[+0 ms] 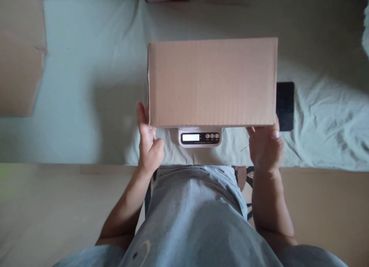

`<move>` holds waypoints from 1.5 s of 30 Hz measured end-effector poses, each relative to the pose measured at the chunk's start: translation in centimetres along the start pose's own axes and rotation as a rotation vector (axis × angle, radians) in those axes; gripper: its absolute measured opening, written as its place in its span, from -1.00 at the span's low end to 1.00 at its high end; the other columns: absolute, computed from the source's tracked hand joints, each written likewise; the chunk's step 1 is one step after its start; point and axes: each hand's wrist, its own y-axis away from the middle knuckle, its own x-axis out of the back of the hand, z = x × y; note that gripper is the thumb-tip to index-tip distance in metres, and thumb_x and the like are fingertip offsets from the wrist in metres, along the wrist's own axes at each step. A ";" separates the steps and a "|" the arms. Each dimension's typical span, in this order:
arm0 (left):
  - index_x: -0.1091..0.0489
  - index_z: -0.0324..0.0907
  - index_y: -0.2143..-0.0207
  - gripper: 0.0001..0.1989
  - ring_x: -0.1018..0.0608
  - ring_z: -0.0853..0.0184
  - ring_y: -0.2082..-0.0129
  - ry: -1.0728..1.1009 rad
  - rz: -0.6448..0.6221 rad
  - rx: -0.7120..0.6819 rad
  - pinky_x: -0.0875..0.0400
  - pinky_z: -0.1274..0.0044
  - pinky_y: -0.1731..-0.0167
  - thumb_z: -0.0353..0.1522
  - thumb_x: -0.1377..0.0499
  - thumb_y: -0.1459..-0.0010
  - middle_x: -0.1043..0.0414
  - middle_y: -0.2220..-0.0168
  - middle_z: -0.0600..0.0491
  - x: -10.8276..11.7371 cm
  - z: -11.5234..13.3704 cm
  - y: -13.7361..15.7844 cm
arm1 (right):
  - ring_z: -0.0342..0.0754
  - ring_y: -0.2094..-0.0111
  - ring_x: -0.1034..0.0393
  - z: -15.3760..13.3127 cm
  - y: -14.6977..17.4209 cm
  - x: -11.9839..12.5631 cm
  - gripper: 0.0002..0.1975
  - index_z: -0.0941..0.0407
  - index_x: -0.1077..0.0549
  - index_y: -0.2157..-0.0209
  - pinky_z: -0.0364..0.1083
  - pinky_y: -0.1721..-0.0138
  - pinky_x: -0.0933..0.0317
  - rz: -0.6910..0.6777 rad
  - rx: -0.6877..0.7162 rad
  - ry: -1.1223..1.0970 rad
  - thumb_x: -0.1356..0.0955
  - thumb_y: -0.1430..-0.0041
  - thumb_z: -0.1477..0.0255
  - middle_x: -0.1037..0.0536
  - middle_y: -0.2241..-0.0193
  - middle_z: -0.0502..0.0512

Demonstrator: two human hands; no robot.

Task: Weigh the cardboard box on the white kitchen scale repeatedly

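We do best to keep the cardboard box (213, 82) level over the white scale (181, 145), supporting both ends evenly and leaving the lit display (190, 137) uncovered. Our left hand (150, 148) has a finger extended beside one end; our right hand (266, 148) is at the near right corner. Whether either grips (some fingertips are hidden) we cannot tell. The box looks plain brown, faintly ribbed, straight-edged.
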 end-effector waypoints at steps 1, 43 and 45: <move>0.11 0.39 -0.32 -0.02 0.04 0.30 -0.44 0.002 -0.004 0.000 0.09 0.27 -0.44 -0.58 -0.09 0.04 0.09 -0.41 0.40 0.1 0.0 0.0 | 0.09 -0.39 -0.06 0.0 0.0 0.0 -0.36 -0.29 -0.30 -0.16 0.23 -0.38 0.02 0.007 -0.006 -0.007 -0.26 0.00 -0.05 -0.26 -0.31 -0.22; 0.01 0.09 -0.30 -0.20 -0.23 0.17 -0.34 0.011 -0.033 -0.101 -0.04 0.30 -0.38 -0.35 -0.21 -0.03 -0.21 -0.27 0.04 -1.6 -10.5 -14.9 | 0.07 -0.30 -0.17 2.8 -13.1 -3.4 -0.38 -0.29 -0.38 -0.01 0.13 -0.29 -0.18 -0.130 -0.021 0.017 -0.32 0.10 -0.19 -0.43 -0.18 -0.32; 0.05 0.11 -0.32 -0.17 -0.17 0.20 -0.38 -0.008 -0.005 -0.114 0.05 0.32 -0.41 -0.33 -0.22 -0.04 -0.15 -0.31 0.08 -1.7 -10.5 -14.8 | 0.09 -0.31 -0.18 2.9 -13.1 -3.3 -0.42 -0.27 -0.40 0.01 0.16 -0.28 -0.20 -0.135 -0.026 -0.004 -0.30 0.06 -0.17 -0.43 -0.17 -0.27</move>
